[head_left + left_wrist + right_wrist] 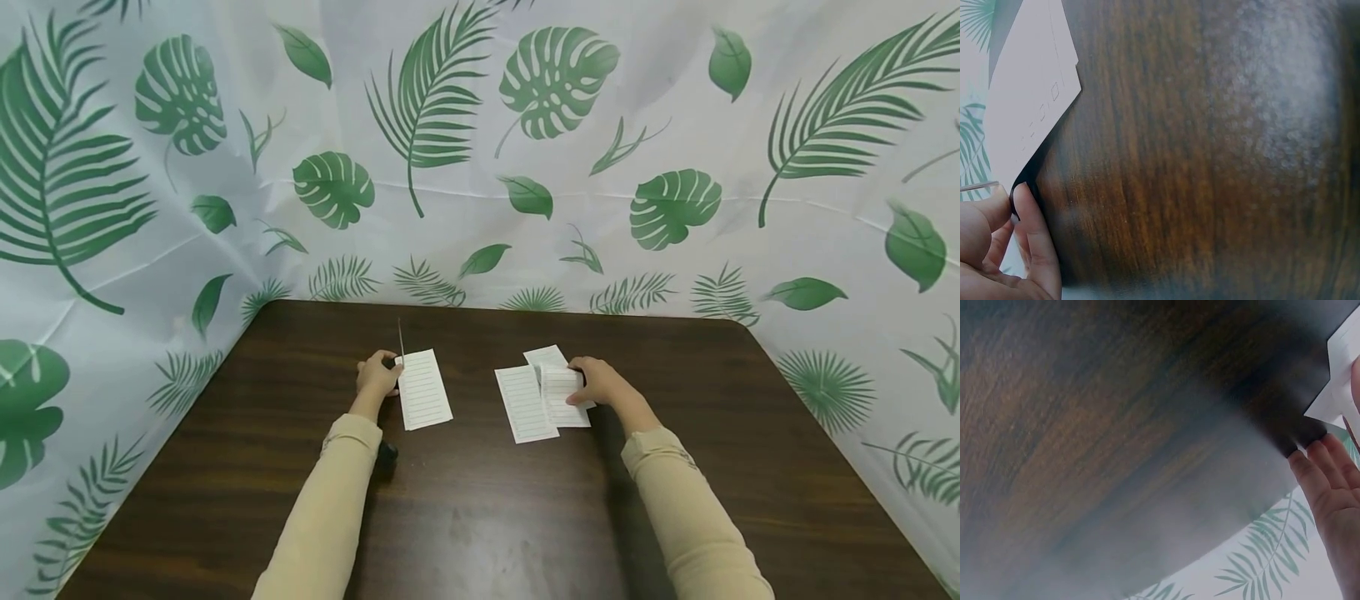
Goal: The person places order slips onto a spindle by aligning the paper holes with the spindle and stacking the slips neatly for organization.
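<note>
At the left, my left hand (378, 377) pinches a black binder clip (1027, 177) at the edge of a small stack of white lined cards (424, 392). The clip's thin wire handle (401, 337) sticks up beside the thumb. In the left wrist view, the cards (1035, 94) lean out from thumb and finger, slightly fanned. My right hand (602, 383) grips a lined card (561, 395) by its right side, thumb on top. Its other fingers (1310, 478) reach down to the table. More lined cards (527, 404) lie overlapping under and beside that card.
The dark wood-grain table (480, 500) reaches to a leaf-printed curtain (465, 200) at the back and sides. A small black object (386, 460) shows beside the left sleeve, partly hidden. Bare tabletop separates the two groups of cards.
</note>
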`<state>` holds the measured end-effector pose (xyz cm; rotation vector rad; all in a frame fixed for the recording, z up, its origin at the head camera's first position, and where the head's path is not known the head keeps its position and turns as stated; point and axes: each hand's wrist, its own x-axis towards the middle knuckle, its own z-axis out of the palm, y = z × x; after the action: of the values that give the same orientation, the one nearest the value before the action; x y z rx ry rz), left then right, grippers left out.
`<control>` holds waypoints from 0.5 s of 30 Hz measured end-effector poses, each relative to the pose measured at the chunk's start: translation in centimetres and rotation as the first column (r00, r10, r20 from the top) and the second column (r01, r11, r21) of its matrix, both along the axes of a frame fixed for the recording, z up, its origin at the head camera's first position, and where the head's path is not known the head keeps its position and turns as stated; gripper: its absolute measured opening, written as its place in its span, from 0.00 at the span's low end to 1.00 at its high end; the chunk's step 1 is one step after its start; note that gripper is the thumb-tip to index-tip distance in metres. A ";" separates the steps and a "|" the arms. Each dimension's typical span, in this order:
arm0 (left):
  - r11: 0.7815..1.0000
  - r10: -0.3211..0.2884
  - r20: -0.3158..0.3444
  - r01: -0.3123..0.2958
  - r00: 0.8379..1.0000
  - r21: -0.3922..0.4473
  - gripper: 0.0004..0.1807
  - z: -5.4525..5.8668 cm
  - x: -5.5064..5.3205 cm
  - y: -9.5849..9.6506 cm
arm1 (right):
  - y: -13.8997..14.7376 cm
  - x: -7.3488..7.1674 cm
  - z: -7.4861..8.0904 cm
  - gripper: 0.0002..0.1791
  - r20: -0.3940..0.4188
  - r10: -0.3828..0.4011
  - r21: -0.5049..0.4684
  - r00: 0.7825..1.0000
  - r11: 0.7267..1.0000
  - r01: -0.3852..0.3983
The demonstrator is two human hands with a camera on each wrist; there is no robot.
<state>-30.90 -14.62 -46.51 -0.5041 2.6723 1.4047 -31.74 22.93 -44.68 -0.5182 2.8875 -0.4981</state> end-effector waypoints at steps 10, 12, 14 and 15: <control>1.000 0.004 -0.018 -0.004 1.000 0.000 0.18 0.1 -0.1 0.1 | 0.4 0.2 0.0 0.21 0.037 -0.078 -0.096 0.996 0.992 0.081; 1.000 0.009 -0.032 -0.009 0.999 0.004 0.18 0.1 0.0 0.1 | 0.5 0.3 -0.2 0.17 0.030 -0.083 -0.132 0.996 0.988 0.086; 1.000 0.010 -0.038 -0.010 0.999 0.008 0.18 0.1 0.0 0.1 | 0.7 0.4 -0.5 0.16 0.017 -0.075 -0.157 0.997 0.985 0.076; 1.000 0.010 -0.037 -0.010 0.999 0.012 0.18 0.0 0.1 0.1 | 0.7 0.5 -0.6 0.14 0.014 -0.070 -0.165 0.997 0.984 0.072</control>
<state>-30.79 -14.55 -46.49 -0.4957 2.6928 1.4453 -31.26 23.67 -45.32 -0.4358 2.8801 -0.7540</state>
